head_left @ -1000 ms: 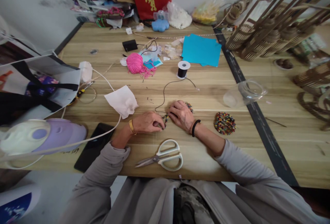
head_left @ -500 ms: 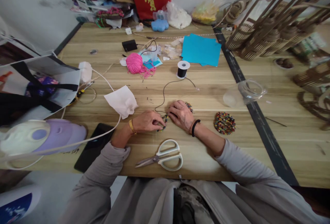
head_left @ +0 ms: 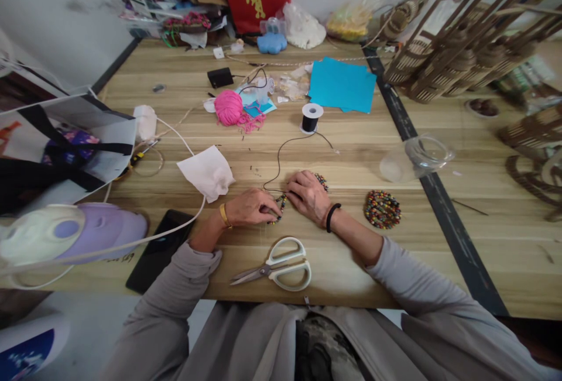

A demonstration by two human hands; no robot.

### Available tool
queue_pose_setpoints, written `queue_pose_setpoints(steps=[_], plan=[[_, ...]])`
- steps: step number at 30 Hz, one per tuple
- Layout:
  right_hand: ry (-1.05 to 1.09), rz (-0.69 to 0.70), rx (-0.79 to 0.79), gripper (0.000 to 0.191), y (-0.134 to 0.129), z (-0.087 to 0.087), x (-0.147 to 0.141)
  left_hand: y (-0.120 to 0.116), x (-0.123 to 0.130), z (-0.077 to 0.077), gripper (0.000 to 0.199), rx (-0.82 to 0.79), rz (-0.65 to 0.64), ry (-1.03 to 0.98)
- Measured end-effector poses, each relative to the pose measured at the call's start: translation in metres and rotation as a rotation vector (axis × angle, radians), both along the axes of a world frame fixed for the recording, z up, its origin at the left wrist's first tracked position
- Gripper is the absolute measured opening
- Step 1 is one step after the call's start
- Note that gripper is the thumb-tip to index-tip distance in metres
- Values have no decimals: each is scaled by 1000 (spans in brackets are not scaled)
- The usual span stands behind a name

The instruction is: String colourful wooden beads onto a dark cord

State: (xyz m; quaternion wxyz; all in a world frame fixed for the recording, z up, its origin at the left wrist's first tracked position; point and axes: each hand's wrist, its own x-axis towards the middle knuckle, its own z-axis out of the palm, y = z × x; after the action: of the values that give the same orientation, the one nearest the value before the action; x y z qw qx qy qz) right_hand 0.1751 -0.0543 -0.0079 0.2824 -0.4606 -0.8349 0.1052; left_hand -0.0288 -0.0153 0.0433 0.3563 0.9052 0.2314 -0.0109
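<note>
My left hand [head_left: 250, 206] is closed, its thumb and fingers pinching a short string of multicoloured beads [head_left: 283, 201] on the tabletop. Close beside it, the fingertips of my right hand [head_left: 309, 196] press together on the black cord [head_left: 280, 161] at the upper end of those beads. That cord runs back in a curve to a white-flanged spool [head_left: 311, 117]. More beads [head_left: 322, 181] show behind my right hand, partly hidden by it. A coiled pile of beaded strings [head_left: 382, 209] lies to the right. Scissors [head_left: 276, 264] with white handles rest in front of my hands.
Left are a white tissue [head_left: 207, 171], a cable [head_left: 175, 227], a black phone [head_left: 156, 249] and a purple-and-white device [head_left: 88, 232]. Farther back lie pink yarn [head_left: 229, 107] and blue sheets [head_left: 342, 85]. Clear plastic [head_left: 413, 158] and brown woven pieces [head_left: 461, 59] are on the right.
</note>
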Motion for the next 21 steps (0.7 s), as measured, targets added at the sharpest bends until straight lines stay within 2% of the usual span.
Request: queue_pose_setpoints(steps=[10,21], plan=[[-7,-2,17,19,1,-1,0,1,-1,0,21,-4,78,-25],[6,8,16,19,0,0,0,2,-1,-5,22,15,73,-22]])
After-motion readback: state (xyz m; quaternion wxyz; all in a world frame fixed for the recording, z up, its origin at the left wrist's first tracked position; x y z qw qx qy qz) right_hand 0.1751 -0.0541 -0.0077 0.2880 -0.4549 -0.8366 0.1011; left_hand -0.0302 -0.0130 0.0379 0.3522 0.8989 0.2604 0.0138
